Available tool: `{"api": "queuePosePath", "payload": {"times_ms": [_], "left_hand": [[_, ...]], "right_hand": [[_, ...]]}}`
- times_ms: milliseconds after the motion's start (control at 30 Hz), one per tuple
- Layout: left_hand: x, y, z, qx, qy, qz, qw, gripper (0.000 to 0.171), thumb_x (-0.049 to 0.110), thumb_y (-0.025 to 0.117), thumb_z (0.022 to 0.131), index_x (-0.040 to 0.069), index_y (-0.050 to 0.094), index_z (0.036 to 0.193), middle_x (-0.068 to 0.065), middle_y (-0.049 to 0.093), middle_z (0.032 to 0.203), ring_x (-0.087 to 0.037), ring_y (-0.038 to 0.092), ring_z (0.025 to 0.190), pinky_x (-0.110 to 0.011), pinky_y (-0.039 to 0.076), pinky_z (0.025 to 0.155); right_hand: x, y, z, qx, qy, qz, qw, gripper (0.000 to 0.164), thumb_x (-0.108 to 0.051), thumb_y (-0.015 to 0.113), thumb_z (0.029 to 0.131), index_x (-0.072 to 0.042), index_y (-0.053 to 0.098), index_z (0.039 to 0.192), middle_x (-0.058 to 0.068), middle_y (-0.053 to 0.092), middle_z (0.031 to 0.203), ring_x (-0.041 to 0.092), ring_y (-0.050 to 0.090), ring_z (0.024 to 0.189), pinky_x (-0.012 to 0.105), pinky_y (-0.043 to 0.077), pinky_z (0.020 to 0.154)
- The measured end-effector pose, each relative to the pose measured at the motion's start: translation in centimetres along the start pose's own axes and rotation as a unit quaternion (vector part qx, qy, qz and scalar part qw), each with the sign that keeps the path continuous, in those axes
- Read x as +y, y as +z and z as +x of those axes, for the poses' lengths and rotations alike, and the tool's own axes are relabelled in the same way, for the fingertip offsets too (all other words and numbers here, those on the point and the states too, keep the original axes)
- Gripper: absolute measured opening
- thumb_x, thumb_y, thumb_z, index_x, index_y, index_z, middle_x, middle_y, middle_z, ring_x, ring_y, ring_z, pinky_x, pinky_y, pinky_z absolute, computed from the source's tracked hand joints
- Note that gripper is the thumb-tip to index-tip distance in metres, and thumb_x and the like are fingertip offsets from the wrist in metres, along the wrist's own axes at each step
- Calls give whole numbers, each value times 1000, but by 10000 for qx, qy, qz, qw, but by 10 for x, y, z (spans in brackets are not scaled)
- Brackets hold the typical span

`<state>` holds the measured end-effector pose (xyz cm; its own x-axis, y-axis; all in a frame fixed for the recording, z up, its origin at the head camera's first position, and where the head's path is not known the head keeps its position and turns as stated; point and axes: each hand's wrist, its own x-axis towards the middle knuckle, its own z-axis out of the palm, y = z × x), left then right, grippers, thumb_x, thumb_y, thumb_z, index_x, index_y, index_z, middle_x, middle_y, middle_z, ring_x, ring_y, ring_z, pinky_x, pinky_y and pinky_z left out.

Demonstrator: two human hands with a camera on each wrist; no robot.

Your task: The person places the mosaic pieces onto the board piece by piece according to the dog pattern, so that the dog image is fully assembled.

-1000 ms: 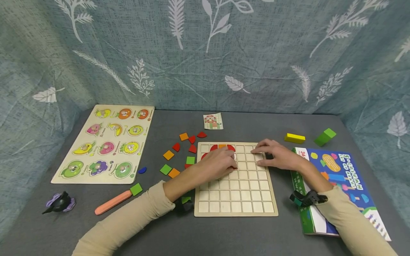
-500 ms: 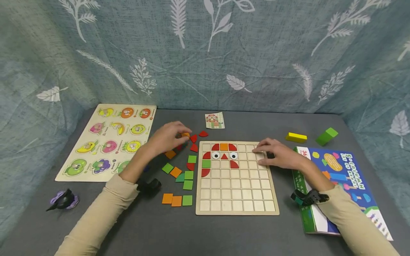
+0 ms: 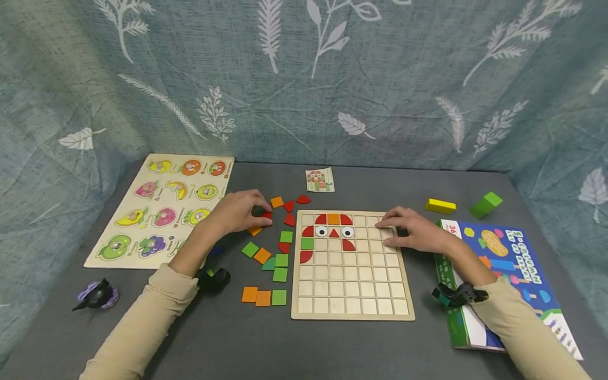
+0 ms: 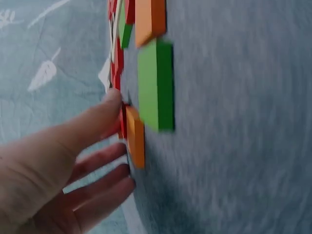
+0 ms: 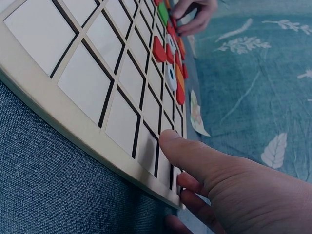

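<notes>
In the head view my left hand [image 3: 239, 211] is left of the grid board, thumb and forefinger at either side of a red quarter-circle tile [image 3: 267, 215]. The left wrist view shows that tile between thumb and forefinger, beside an orange square tile [image 4: 136, 139]; the other fingers reach past it, loosely bent. My right hand [image 3: 412, 229] rests at the upper right edge of the wooden grid board [image 3: 351, 317], fingers spread, thumb over the cells. On the board, red tiles, two eye tiles [image 3: 321, 231], an orange square [image 3: 334, 219] and a green square [image 3: 307, 243] form part of a face.
Several loose green, orange and red tiles [image 3: 280, 259] lie left of the board. A pattern card [image 3: 320, 180] is behind it. A fruit puzzle [image 3: 114, 221] stands left, a blue box [image 3: 503, 279] right, with yellow [image 3: 440, 206] and green blocks [image 3: 486, 205] behind.
My left hand has left the board, where a red tile now shows below the right eye, and moved left to the loose tiles, then slightly down onto a red one. My right hand stays put.
</notes>
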<state>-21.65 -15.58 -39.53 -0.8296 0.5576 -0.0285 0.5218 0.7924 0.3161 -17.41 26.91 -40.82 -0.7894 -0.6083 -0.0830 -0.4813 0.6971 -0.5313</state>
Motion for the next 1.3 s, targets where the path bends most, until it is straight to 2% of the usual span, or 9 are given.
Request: {"api": "queuePosePath", "payload": {"times_ms": [200,333,467,567,667,767,867,1067,1300], "left_hand": [[6,5,-1,-49,-174,172,9997,35,33,75,84,14,74,113,-7,64,111,-25,63,93,-39,51,76],[10,8,-2,-79,-266,69,9996,36,31,74,85,13,72,117,-8,64,100,-21,58,81,-32,47,67],[28,11,-2,299,-198,-71,9993,33,25,74,86,9,72,115,-9,66,100,-22,60,81,-34,49,69],[59,16,1,525,172,-251,9982,26,23,73,87,10,72,110,-7,67,104,-22,62,86,-36,52,74],[98,26,4,382,956,-154,9946,18,22,71,89,13,73,104,-3,67,100,-16,60,87,-29,52,70],[128,37,9,193,1789,227,9834,11,22,69,90,17,74,98,2,66,96,-12,57,84,-22,49,67],[146,47,15,130,2294,620,9713,7,23,69,91,20,74,94,5,66,92,-12,57,85,-21,48,71],[155,57,24,116,2649,1122,9577,10,25,66,93,21,75,96,6,69,93,-13,58,86,-22,48,74],[155,59,25,115,2366,1147,9648,12,26,66,93,21,77,88,3,67,93,-14,55,82,-22,47,69]], "right_hand": [[-1,0,-1,1,17,43,10000,41,-19,70,89,-7,64,127,16,54,128,25,48,102,40,41,83],[0,0,-1,-19,11,27,10000,41,-19,70,89,-7,64,127,16,54,128,24,48,101,40,41,83],[1,0,-2,-20,17,26,10000,41,-19,70,89,-7,64,127,16,54,128,24,48,102,41,41,84],[2,0,-4,10,-2,7,10000,40,-19,70,89,-7,63,127,15,54,128,24,49,102,41,42,83],[3,0,-4,48,-48,-6,10000,40,-19,70,89,-7,64,127,16,54,127,24,49,102,40,42,83],[3,1,-3,54,-77,15,10000,41,-19,70,89,-7,64,127,16,54,128,24,48,103,40,42,83],[3,2,-1,55,-65,38,10000,41,-19,70,89,-8,64,127,15,54,128,24,48,103,39,43,83],[2,1,0,35,-67,-11,10000,40,-20,70,89,-8,64,127,15,54,128,24,49,103,38,43,83],[-1,-3,-1,22,-60,11,10000,38,-21,67,91,-7,64,127,16,54,127,25,49,101,40,43,82]]}}
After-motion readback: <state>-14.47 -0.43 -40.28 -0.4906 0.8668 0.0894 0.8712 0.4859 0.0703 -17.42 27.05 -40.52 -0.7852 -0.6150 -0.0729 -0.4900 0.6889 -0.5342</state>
